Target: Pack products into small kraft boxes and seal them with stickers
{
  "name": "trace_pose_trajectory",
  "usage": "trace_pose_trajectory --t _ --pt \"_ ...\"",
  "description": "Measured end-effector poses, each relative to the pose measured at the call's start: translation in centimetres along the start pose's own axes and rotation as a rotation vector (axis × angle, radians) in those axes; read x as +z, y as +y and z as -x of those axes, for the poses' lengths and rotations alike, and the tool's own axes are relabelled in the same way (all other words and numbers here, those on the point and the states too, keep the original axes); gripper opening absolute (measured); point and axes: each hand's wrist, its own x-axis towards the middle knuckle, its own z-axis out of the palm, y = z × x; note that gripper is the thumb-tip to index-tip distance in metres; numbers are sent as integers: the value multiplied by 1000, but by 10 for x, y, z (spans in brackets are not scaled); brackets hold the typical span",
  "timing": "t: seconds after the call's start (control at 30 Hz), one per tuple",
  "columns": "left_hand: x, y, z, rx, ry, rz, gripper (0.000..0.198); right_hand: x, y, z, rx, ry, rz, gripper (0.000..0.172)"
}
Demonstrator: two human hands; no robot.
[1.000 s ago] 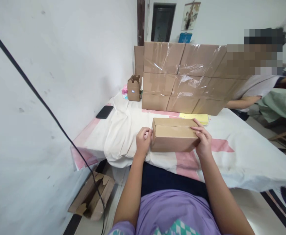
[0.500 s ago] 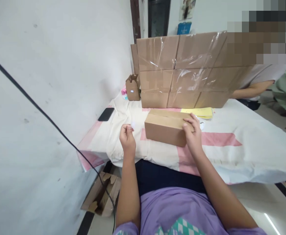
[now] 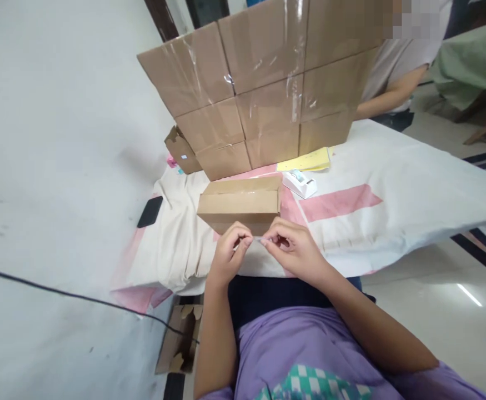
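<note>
A small clear strip, apparently tape [image 3: 257, 238], is stretched between my two hands in front of the long closed cardboard box [image 3: 238, 203]. My left hand [image 3: 231, 253] pinches its left end between thumb and forefinger. The right end is pinched by my right hand [image 3: 295, 247]. Both hands are near the table's front edge, just before the box's near side. A white tape dispenser [image 3: 300, 183] sits behind the box's right end.
Taped cardboard boxes [image 3: 263, 83] form a wall at the back. Yellow paper [image 3: 305, 161] lies before it, a black phone [image 3: 150, 211] at the left. An open carton [image 3: 179, 339] is on the floor, near a black cable [image 3: 80, 300]. A person's arm [image 3: 392, 97] shows behind the boxes.
My right hand has let go of the box and moved to my left hand, now pinching the strip too. The view has tilted and shifted, and the tape dispenser is now uncovered.
</note>
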Motion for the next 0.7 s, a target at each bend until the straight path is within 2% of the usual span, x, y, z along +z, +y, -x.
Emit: trace_pose_trajectory --t 0.03,0.13,0.2,0.27,0.37,0.47,0.63,0.7 --pt "-2 -7 0 -4 86 -15 20 -7 8 0 9 84 30 17" --pt "-17 -34 -4 -54 465 -66 21 -27 38 -4 78 385 148 21" --pt "-25 -52 -9 -140 616 -82 24 -34 59 -10 156 469 199 22" --pt "-27 -66 -13 -238 619 -62 39 -32 74 -17 236 453 219 22" --pt "-18 -78 -14 -333 561 -16 54 -22 83 -26 302 391 215 17" --pt "-9 -81 -10 -379 578 -25 56 -19 81 -29 285 324 195 16" --pt "-8 -83 -8 -399 612 -36 55 -22 72 -17 195 93 114 15" --pt "-9 -84 -8 -406 612 -37 52 -19 67 -8 193 27 154 30"
